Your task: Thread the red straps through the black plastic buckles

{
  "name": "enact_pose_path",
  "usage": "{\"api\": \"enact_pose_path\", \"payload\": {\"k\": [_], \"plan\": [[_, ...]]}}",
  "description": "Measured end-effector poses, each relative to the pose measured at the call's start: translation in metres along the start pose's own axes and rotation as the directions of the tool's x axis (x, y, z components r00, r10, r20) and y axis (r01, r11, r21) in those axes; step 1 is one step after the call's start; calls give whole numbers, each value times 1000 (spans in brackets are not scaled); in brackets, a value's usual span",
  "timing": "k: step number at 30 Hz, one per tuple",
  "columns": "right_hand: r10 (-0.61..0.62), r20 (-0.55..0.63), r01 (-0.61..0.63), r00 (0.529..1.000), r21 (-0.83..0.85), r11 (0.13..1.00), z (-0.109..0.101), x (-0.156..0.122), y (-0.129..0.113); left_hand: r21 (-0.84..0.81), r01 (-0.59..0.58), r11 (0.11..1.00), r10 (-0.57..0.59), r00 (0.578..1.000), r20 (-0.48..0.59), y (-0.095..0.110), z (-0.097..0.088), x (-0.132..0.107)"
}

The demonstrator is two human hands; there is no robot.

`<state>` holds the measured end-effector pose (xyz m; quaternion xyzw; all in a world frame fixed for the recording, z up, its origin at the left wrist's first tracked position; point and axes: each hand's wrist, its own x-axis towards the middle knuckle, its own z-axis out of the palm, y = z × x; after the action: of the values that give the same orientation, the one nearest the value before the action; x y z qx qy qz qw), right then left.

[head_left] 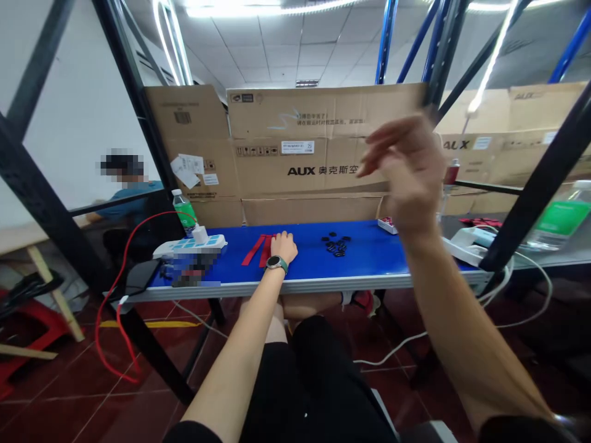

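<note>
The red straps [252, 251] lie flat on the blue tabletop [369, 259], and they look light, soft and limp, best taken by a free end. The left hand [283, 247] rests on them, fingers curled down, though whether they pinch I cannot tell. The right hand [404, 170] is raised in the air, fingers spread, holding nothing. Black rings [336, 245] sit right of the straps, a power strip [189, 247] left of them, and cardboard [323, 117] stands behind them.

Looks like small assembly workshop, warehouse-ish: blue steel shelving racks [386, 37], big AUX cartons [295, 147], blue-topped workbench [369, 258], red tile floor [392, 400], LED strips [258, 7] overhead.
</note>
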<state>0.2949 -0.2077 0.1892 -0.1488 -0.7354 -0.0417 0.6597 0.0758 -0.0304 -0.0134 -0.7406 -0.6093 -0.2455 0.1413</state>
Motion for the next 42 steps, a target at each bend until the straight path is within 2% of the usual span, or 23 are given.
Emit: {"api": "enact_pose_path", "payload": {"k": [1, 3, 5, 7, 9, 11, 12, 13, 16, 18, 21, 24, 25, 27, 30, 32, 33, 35, 38, 40, 42], "plan": [[14, 22, -13, 1000, -44, 999, 13, -1, 14, 15, 63, 998, -63, 997, -34, 0, 0, 0], [84, 99, -62, 992, -213, 975, 41, -16, 57, 37, 165, 986, -163, 985, -51, -1, 1, -1], [192, 189, -91, 963, -444, 892, 62, -46, 108, 51, 194, 980, -193, 981, -16, -1, 2, -1], [412, 278, -131, 868, -671, 730, 68, -82, 152, 66, 172, 983, -172, 985, -8, -1, 2, -1], [617, 252, -181, 746, -814, 551, 64, -117, 181, 74, 155, 985, -155, 988, -1, -1, 3, 0], [750, 163, -251, 641, -879, 406, 57, -142, 195, 73, 142, 987, -142, 990, -15, -1, 4, 1], [794, 148, -272, 590, -889, 368, 54, -150, 199, 72, 146, 987, -145, 989, -19, -1, 5, 1], [809, 157, -273, 567, -890, 364, 53, -156, 201, 66, 148, 987, -147, 989, -21, -1, 5, 2], [800, 282, -194, 530, -878, 438, 56, -163, 207, 57, 143, 988, -143, 990, -1, -1, 6, 2], [800, 324, -155, 504, -878, 453, 60, -163, 211, 64, 117, 991, -119, 993, 25, 1, 4, 2], [793, 322, -124, 518, -889, 442, 63, -163, 215, 52, 42, 998, -46, 997, 65, 5, 0, 2], [783, 311, -100, 538, -899, 426, 62, -162, 214, -13, -88, 996, 89, 989, 117, 10, -3, 2], [773, 307, -97, 555, -899, 427, 61, -161, 213, -40, -139, 990, 143, 981, 134, 11, -3, 2], [724, 298, -106, 622, -884, 455, 59, -158, 209, -90, -231, 969, 242, 960, 143, 13, -3, 1], [593, 305, -157, 745, -783, 601, 61, -150, 204, -152, -320, 935, 333, 941, 65, 13, -4, 2], [516, 296, -228, 804, -647, 727, 68, -146, 202, -218, -349, 912, 348, 937, -43, 13, -6, 3], [501, 280, -281, 819, -566, 775, 73, -144, 202, -266, -355, 896, 341, 935, -99, 13, -7, 4], [533, 251, -411, 808, -409, 815, 87, -141, 204, -379, -356, 854, 300, 933, -200, 11, -9, 6], [622, 264, -566, 737, -261, 782, 112, -139, 208, -509, -325, 797, 205, 939, -278, 4, -11, 9], [629, 288, -580, 722, -244, 777, 126, -141, 209, -548, -275, 790, 125, 947, -295, -1, -11, 10], [588, 307, -510, 749, -300, 806, 135, -146, 208, -562, -202, 802, 25, 952, -307, -7, -11, 11]]}}
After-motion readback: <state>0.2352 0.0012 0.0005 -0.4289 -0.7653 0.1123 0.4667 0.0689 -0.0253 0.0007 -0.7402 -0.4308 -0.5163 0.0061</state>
